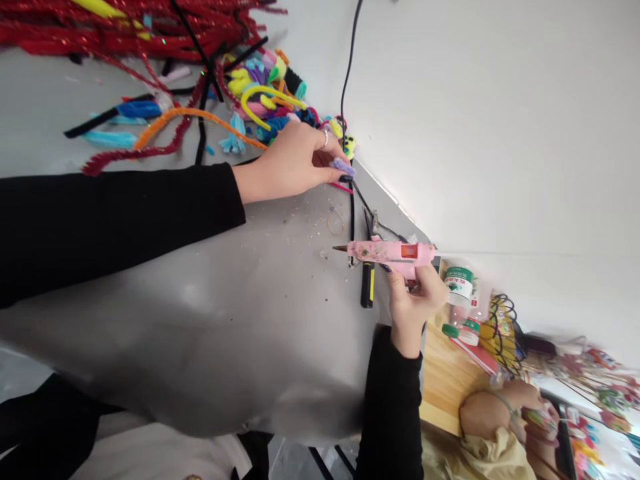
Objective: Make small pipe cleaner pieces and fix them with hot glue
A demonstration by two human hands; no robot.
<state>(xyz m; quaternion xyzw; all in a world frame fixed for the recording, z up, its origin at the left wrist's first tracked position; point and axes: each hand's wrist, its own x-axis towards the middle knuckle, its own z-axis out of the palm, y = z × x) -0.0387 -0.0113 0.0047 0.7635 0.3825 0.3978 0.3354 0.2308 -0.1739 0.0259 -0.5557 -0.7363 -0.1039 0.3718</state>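
Note:
Between the thumb and fingers of my left hand [295, 160] is a small fuzzy lilac piece [342, 167], pinched near the table's back edge. My right hand [417, 300] grips a pink glue gun [390, 253] by its handle, its metal nozzle pointing left over the grey table [280, 287]. The nozzle is apart from the lilac piece. Just below the gun lies a black tool handle with a yellow stripe [368, 285]. A thin ring-shaped band [336, 224] and small scraps lie between my two hands.
Red tinsel pipe cleaners [200, 30] are heaped at the upper left. Beside them lie an orange pipe cleaner [200, 115] and several colourful fuzzy pieces. A black cable [345, 73] runs along the wall. Bottles [458, 293] stand on a wooden table at right, near another person's arm [487, 413].

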